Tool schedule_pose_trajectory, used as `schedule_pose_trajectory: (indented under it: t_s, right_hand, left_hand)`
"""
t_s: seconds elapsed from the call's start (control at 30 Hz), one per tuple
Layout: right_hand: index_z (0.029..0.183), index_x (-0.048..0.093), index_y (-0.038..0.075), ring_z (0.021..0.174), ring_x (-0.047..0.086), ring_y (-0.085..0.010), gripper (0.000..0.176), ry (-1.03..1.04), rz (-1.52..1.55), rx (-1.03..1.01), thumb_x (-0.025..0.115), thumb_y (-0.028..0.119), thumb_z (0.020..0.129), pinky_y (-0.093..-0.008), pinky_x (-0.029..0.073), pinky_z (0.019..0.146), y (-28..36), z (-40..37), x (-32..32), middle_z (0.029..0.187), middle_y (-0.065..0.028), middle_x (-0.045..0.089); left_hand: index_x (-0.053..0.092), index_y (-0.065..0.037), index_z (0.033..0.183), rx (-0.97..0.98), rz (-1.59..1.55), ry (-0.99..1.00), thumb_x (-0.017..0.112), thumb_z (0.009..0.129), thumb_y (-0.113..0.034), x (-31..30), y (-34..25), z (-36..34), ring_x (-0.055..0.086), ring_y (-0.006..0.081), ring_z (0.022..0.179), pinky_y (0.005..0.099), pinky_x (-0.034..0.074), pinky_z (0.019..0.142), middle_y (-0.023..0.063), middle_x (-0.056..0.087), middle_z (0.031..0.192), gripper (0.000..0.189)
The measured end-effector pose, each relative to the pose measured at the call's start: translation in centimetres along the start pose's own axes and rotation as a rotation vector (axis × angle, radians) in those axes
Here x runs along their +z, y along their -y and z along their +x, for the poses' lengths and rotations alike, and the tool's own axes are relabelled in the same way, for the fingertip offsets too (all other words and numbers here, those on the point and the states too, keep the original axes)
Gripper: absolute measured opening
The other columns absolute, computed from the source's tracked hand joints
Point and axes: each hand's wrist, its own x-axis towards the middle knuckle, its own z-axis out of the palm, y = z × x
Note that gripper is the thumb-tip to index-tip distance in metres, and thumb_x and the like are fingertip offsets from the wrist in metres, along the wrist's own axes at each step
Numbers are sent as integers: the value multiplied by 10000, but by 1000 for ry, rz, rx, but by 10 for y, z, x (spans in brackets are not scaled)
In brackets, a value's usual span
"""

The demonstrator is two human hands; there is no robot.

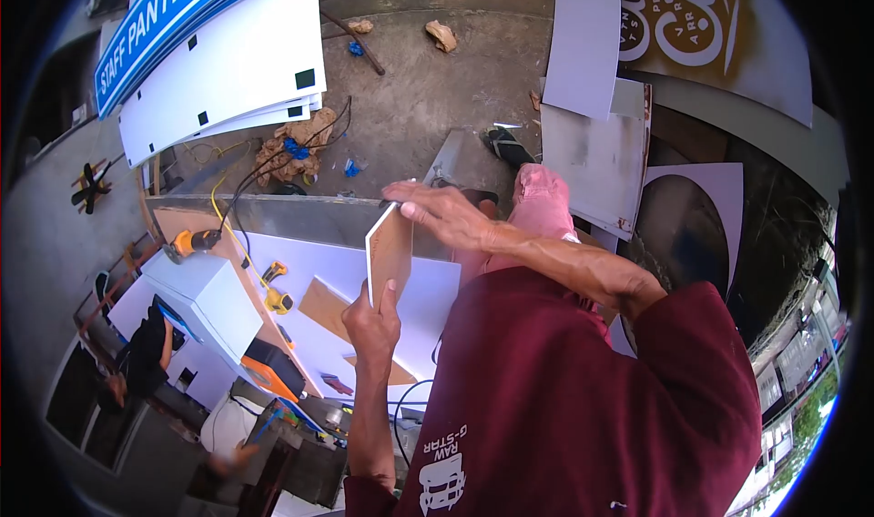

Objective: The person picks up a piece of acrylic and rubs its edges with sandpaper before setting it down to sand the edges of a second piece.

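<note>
Maroon shirt (583, 380) lies nearer than the board (392, 248), whose long axis runs from left hand (370, 327), clamped on its near end, to right hand (446, 217), extended against its far end.

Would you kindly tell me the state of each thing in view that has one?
Panel: raised off the bench, tilted, brown face showing
Left hand: gripping the panel's lower end
Right hand: at the panel's upper end, fingers extended
Drill: lying on the white sheet
Brown paper: crumpled, on the floor
Signs: stacked, edges overlapping
Sandal: worn
</note>
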Motion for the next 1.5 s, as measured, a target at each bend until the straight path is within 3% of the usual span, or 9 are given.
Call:
schedule_pose_trajectory:
  t_s: [0.1,0.27,0.43,0.67,0.8,1.0,1.27,1.4,1.5]
  right_hand:
    - [1399,550,5,1422,438,-362,538,3,142,-205,367,406,1092,-459,301,1225,78,-3,7,1464,-178,541]
    - [1382,543,-5,1347,519,-350,543,33,13,125,338,409,1096,-458,421,1143,-29,4,-6,1397,-189,586]
    - [1388,541,-4,1382,482,-360,516,-15,94,-205,370,383,1094,-428,303,1229,69,-3,4,1429,-194,563]
    - [1392,557,17,1426,435,-360,506,2,-29,121,383,388,1094,-452,326,1210,-56,8,1,1472,-158,541]
    - [1388,556,19,1406,456,-357,464,-10,96,-164,397,340,1093,-469,327,1208,46,-2,4,1440,-191,555]
    - [1147,684,30,1064,672,-335,349,30,123,-16,629,332,982,-420,506,943,-28,21,-1,1140,-154,707]
    - [1048,708,59,867,578,-104,292,129,390,350,719,330,939,-295,465,799,-15,27,-12,894,13,674]
    - [1030,711,76,830,542,-65,246,31,554,359,741,300,933,-254,447,784,-23,24,-1,866,61,638]
    - [1056,707,91,827,571,-60,225,-12,700,387,786,241,908,-245,457,774,-24,21,3,876,76,645]
  left_hand:
    - [685,75,1022,-5,-10,7,669,944,-107,-1,-3,0,715,419,692,438,548,604,255,693,757,198]
    - [682,71,1032,-20,-8,-1,663,946,-102,-1,-6,-4,709,419,685,434,548,604,252,689,753,194]
    - [679,77,1040,-4,-16,-5,662,948,-96,5,-7,6,712,412,681,437,548,600,252,689,748,197]
    - [683,73,1044,-9,16,-6,666,945,-96,0,-6,-4,714,415,693,441,549,604,256,691,760,196]
    - [686,67,1032,2,1,-31,675,940,-110,4,-9,-1,709,423,693,448,547,605,263,688,761,199]
    - [680,57,1027,-52,-25,-29,675,942,-130,1,0,2,681,460,689,464,538,614,246,680,743,205]
    - [500,73,1422,-307,-806,-168,776,874,-175,-26,34,-38,617,293,1223,372,509,998,239,631,1331,661]
    - [482,64,1441,-319,-1006,-208,827,837,-191,23,51,-57,573,260,1250,354,504,994,205,625,1320,741]
    - [663,45,1230,-304,-873,-404,787,889,-174,33,18,-43,666,189,1033,316,540,842,128,722,1126,424]
